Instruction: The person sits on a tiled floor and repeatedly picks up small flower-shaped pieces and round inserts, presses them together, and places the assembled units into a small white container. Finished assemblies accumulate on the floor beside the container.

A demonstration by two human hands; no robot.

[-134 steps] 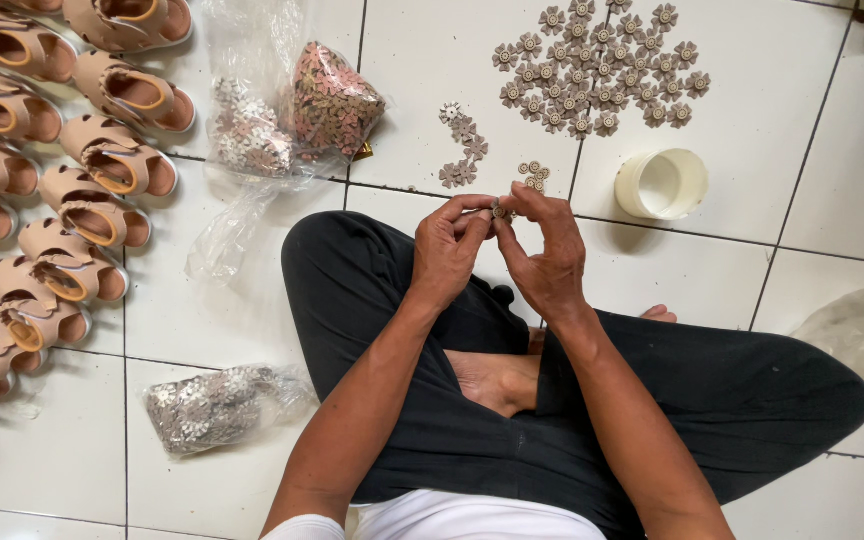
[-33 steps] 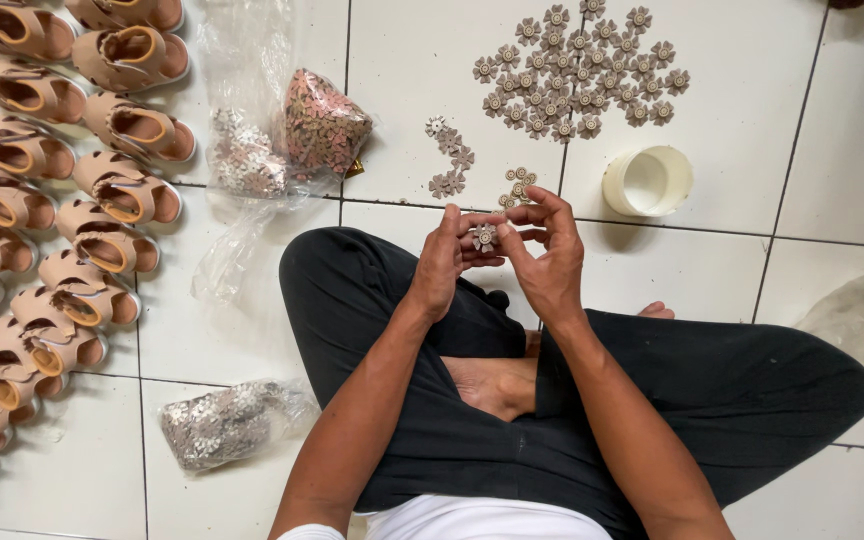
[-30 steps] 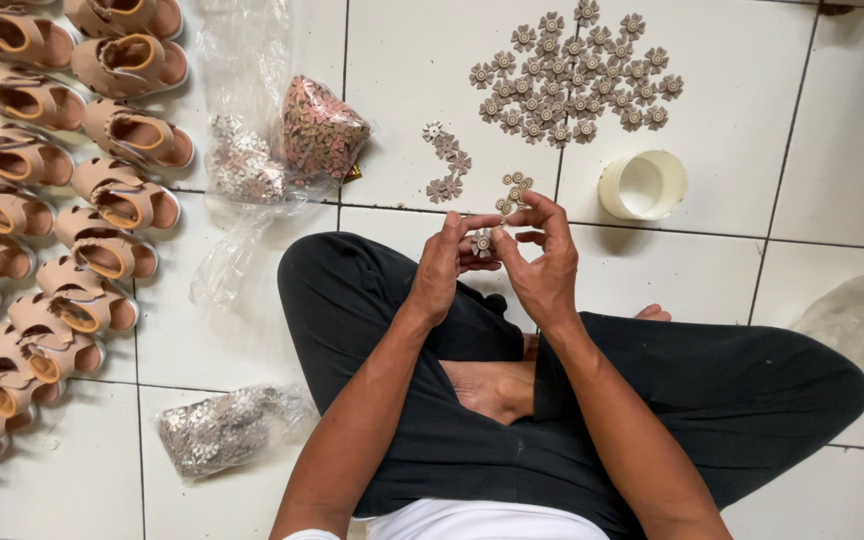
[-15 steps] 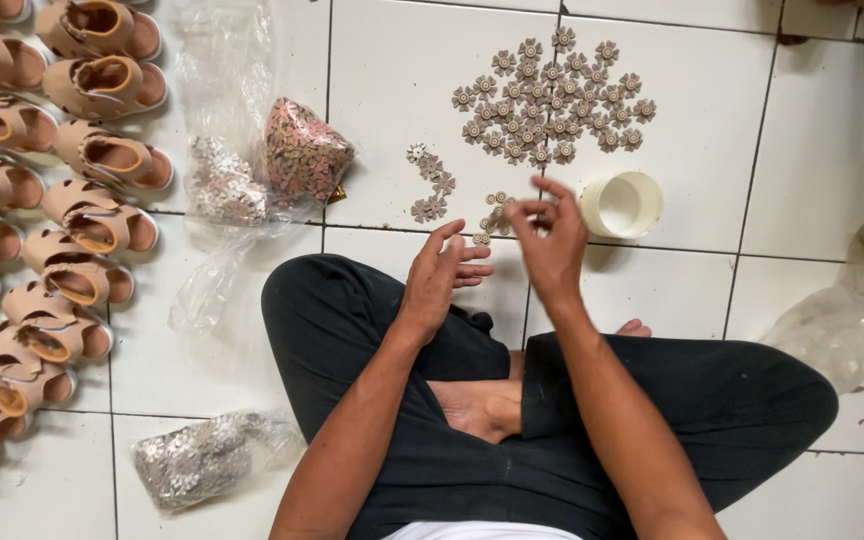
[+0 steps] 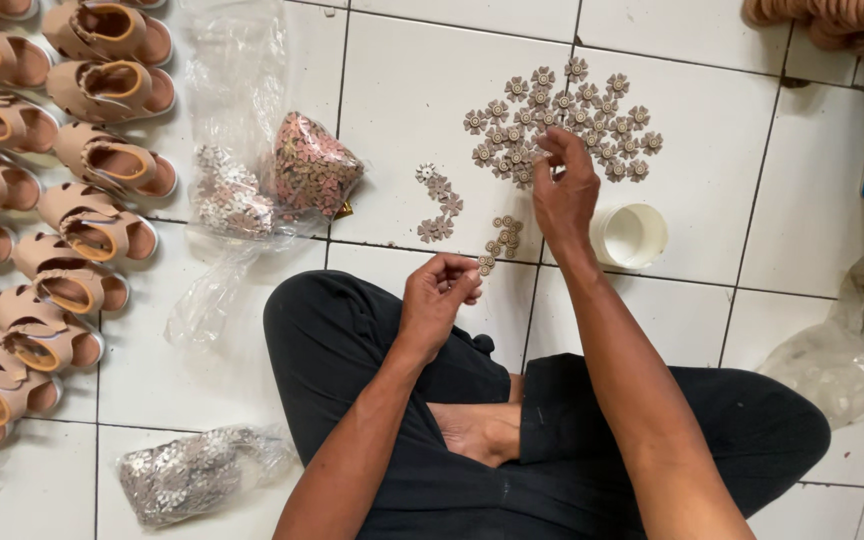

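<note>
A: Entry, head view, nearest first. The left hand [image 5: 439,298] is held above the lap, over the black trousers [image 5: 352,350]. Its fingers [image 5: 462,283] are curled inward with thumb and forefinger pressed together; whether a small piece is pinched there cannot be told.

B: And beyond those fingertips?

A: Just ahead of them, a short string of small flower trims [image 5: 500,240] is laid on the white tiled floor [image 5: 402,80], its long axis running away from the person. Slightly to the left of that, a second small group of flower pieces [image 5: 439,200] is noted.

B: The right hand?

A: The right hand [image 5: 564,195] is extended further out, fingers [image 5: 560,150] loosely bent, tips lowered onto the near edge of the flower cluster [image 5: 592,100]. Contact is judged likely; a pinch is not confirmed. The cluster lies straight ahead of and beyond these fingertips, spread wider than deep. The right hand is clearly the nearer one to it; the left is well apart.

B: Surroundings?

A: A white cup [image 5: 630,235] stands just right of the right wrist. Left of both hands, clear bags of trims [image 5: 282,180] are recorded, then rows of tan sandals [image 5: 82,200] further left.
</note>
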